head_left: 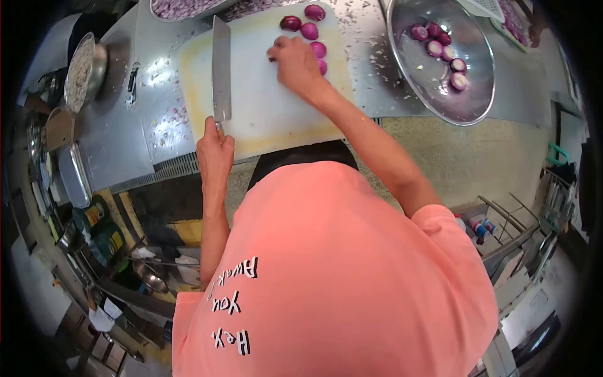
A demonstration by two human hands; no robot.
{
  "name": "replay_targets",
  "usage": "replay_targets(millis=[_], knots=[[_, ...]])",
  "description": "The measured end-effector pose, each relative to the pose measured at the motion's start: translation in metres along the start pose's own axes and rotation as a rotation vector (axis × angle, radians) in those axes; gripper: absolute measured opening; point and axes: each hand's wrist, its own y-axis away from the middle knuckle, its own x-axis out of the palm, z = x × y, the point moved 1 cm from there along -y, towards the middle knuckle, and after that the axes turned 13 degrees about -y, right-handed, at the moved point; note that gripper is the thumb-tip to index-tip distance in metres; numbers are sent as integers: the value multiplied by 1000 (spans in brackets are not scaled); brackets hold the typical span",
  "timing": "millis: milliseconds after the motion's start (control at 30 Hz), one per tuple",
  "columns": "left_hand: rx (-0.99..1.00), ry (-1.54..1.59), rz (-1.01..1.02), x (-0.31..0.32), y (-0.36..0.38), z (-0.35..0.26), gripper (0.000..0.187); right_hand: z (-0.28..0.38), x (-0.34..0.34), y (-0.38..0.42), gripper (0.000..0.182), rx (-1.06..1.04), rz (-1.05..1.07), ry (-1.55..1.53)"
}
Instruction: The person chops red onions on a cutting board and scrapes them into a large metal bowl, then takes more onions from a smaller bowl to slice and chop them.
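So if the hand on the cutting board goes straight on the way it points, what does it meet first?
Probably the purple onion halves: the left hand already lies beside them on the cutting board, fingers toward them.

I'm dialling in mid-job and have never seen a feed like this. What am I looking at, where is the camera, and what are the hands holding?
There is no machine here: a person works with two bare hands. The single picture comes from a camera worn on their head, looking forward and down, so the salmon-pink T-shirt fills the bottom and the edges bend like a fisheye.

Ahead is a steel worktable with a white plastic cutting board on it. The left hand grips the handle of a broad steel cleaver, whose blade lies along the board. The right hand rests on a row of peeled purple onion pieces; I cannot tell how firmly it holds them.

To the right sits a large round steel bowl with more purple onion halves.
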Motion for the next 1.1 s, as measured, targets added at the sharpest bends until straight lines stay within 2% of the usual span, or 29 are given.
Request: replay_targets(millis=[100, 167, 200, 233, 267, 300, 367, 400, 433, 500, 533, 600, 633, 700, 733, 800, 867, 933, 1033, 1100], knots=[[45, 15, -52, 3, 1, 3, 30, -16, -62, -26, 26, -16, -173, -185], [47, 58, -42, 4, -1, 6, 30, -29, -120, -25, 32, 210, -456, -530], [44, 42, -31, 3, -1, 5, 31, -58, -157, -12, 46, -34, -348, 91], [38, 23, -23, 2, -1, 6, 32, -84, -193, -18, 54, 379, -236, 190], [31, 29, -28, 1, 0, 6, 32, -116, -223, -17, 28, 121, -437, 212], [40, 34, -28, 2, -1, 6, 33, -166, -249, -9, 33, 364, -283, 482], [41, 40, -38, 1, 0, 4, 33, -203, -267, 6, 35, 562, -24, 678], [68, 29, -54, -1, 0, 2, 33, -225, -267, 17, 35, 581, 135, 671], [95, 18, -71, -2, -1, 1, 34, -245, -261, 29, 34, 596, 295, 662], [94, 31, -60, -2, -4, 2, 34, -254, -247, 56, 33, 252, 286, 801], [102, 44, -41, -3, -5, 3, 34, -248, -246, 58, 33, 239, 287, 795], [113, 46, -67, 0, -7, 6, 35, -234, -246, 56, 34, 460, 337, 593], [130, 48, -82, 2, -7, 6, 35, -218, -249, 53, 34, 438, 344, 589], [103, 72, -89, 1, -7, 5, 37, -166, -257, 36, 31, 457, 13, 343], [102, 76, -87, 0, -5, 3, 36, -140, -253, 27, 31, 441, 23, 330], [120, 82, -90, 1, -6, 3, 32, -85, -233, 13, 34, 391, -163, -136], [115, 69, -85, 2, -6, 3, 31, -31, -182, 4, 35, 231, -176, -261], [115, 62, -80, 0, -7, 0, 30, 3, -117, -3, 31, 270, 24, -526], [112, 36, -72, -4, -6, 2, 28, 37, -38, -9, 33, 250, 370, -427], [135, 64, -63, -1, -7, 9, 33, 34, 3, -1, 28, 196, 301, -433]])
